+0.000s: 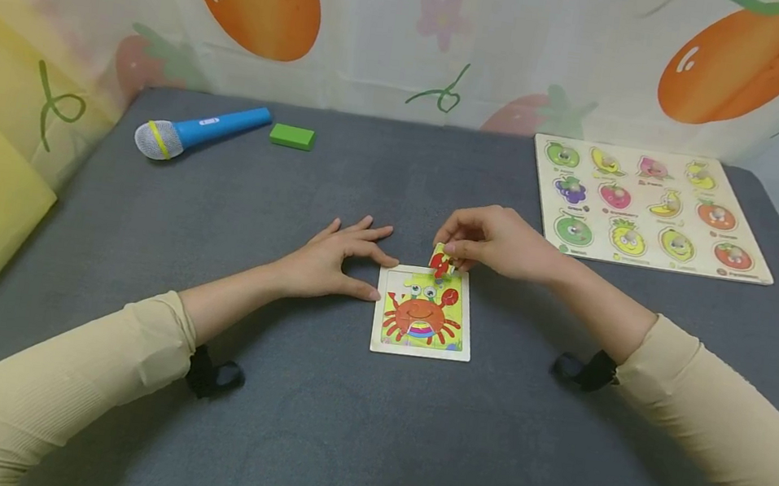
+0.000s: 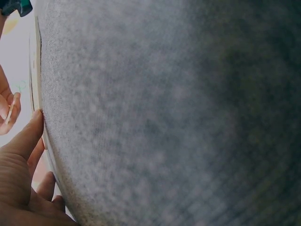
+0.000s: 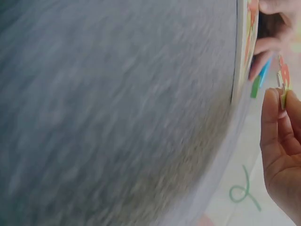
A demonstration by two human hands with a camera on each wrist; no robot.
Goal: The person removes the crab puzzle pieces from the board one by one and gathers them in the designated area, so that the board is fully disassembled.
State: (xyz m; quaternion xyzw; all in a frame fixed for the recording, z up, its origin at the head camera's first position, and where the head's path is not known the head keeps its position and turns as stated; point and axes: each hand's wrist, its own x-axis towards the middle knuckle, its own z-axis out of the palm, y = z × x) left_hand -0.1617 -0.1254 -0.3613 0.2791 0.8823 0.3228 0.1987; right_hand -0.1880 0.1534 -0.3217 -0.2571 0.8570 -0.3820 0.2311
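sleeved forearms frame the crab puzzle; left hand, fingers spread, steadies its 9 o'clock edge, right hand pinches 1 puzzle piece at 12 o'clock; light, stiff, best gripped by its edges

From my head view the light is soft and even, bright enough, and it seems to come from above and from the far side. I see only weak shadows under the forearms on the grey bench. There is no strong glare. The bench edges curve a little from the wide lens. In the left wrist view the grey surface is very close and out of focus. The right wrist view is blurred, with streaks, and pale at its right edge.
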